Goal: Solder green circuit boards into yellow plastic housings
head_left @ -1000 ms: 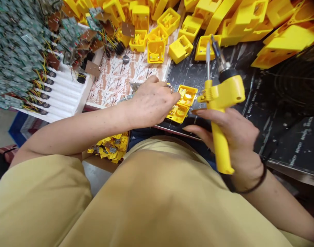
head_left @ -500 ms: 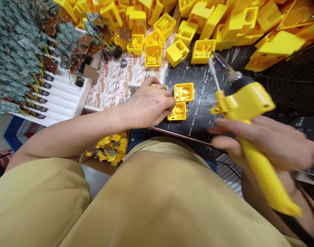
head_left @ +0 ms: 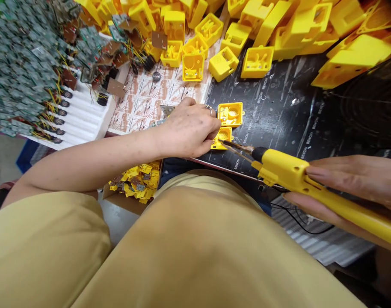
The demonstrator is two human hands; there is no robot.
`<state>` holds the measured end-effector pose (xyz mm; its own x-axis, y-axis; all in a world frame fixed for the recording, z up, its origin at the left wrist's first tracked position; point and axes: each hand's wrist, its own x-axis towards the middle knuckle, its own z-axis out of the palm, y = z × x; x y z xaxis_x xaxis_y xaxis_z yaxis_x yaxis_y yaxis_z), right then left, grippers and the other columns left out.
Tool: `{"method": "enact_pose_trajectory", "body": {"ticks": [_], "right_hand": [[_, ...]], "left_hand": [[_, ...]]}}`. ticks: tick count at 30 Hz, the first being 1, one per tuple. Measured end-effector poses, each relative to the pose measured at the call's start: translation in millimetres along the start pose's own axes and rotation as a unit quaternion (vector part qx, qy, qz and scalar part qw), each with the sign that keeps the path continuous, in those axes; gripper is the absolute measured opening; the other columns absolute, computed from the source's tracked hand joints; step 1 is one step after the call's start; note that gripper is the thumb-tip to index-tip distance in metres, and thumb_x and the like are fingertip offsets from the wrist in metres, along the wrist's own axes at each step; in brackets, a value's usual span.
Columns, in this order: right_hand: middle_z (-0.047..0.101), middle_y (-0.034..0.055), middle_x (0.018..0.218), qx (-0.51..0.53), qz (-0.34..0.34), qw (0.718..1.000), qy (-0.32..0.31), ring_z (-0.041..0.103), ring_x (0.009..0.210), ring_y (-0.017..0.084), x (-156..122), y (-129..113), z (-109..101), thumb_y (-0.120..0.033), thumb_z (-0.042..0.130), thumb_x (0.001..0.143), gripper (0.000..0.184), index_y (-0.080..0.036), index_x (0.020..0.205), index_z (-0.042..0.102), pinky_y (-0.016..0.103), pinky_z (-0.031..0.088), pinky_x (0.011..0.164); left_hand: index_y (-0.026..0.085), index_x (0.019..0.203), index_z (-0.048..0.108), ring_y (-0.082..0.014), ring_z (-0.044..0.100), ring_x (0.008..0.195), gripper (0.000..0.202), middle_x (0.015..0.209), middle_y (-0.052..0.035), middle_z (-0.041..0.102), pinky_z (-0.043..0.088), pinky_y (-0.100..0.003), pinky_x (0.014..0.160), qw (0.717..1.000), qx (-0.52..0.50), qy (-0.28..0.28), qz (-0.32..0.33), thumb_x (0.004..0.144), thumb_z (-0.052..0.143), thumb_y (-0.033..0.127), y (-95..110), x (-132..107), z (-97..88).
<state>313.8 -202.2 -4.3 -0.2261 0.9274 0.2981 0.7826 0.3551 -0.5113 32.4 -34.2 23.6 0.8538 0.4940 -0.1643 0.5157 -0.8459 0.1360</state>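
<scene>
Right hand [head_left: 352, 179]: grip closed round soldering iron [head_left: 283, 167] | iron's long axis: slanting forward-left, tip at near yellow box [head_left: 225, 135] on table [head_left: 279, 107] | box: forward-left of that grip | left hand [head_left: 191, 129]: nearer, over box's left edge; its grip hidden, I cannot tell

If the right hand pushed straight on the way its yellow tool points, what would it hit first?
Probably the lower open yellow case: the tip of the yellow tool appears at or above it, though depth is unclear. The left hand looks next.
</scene>
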Motion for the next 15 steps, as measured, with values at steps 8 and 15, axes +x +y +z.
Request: {"method": "enact_pose_trajectory", "body": {"ticks": [8,15], "right_hand": [[0.064,0.0053,0.079,-0.009,0.024,0.999,0.019,0.067,0.082,0.020,12.8,-29.6,23.7,-0.073,0.068,0.092,0.049,-0.025,0.102,0.071,0.028,0.053,0.070],[0.064,0.0056,0.079,-0.005,0.034,0.999,0.022,0.068,0.083,0.021,9.1,-25.1,21.4,-0.072,0.068,0.091,0.049,-0.025,0.101,0.071,0.028,0.054,0.070]], "left_hand": [[0.022,0.083,0.076,-0.0206,0.068,0.088,0.022,0.079,-0.0024,0.072,0.044,-0.040,0.093,1.000,0.013,-0.027,0.000,0.085,0.053,0.023,-0.2,5.5,-5.0],[0.022,0.082,0.076,-0.0213,0.069,0.091,0.022,0.082,-0.0023,0.074,0.044,-0.040,0.097,0.999,-0.001,-0.051,0.001,0.084,0.054,0.021,-0.2,8.1,-9.5]]}}
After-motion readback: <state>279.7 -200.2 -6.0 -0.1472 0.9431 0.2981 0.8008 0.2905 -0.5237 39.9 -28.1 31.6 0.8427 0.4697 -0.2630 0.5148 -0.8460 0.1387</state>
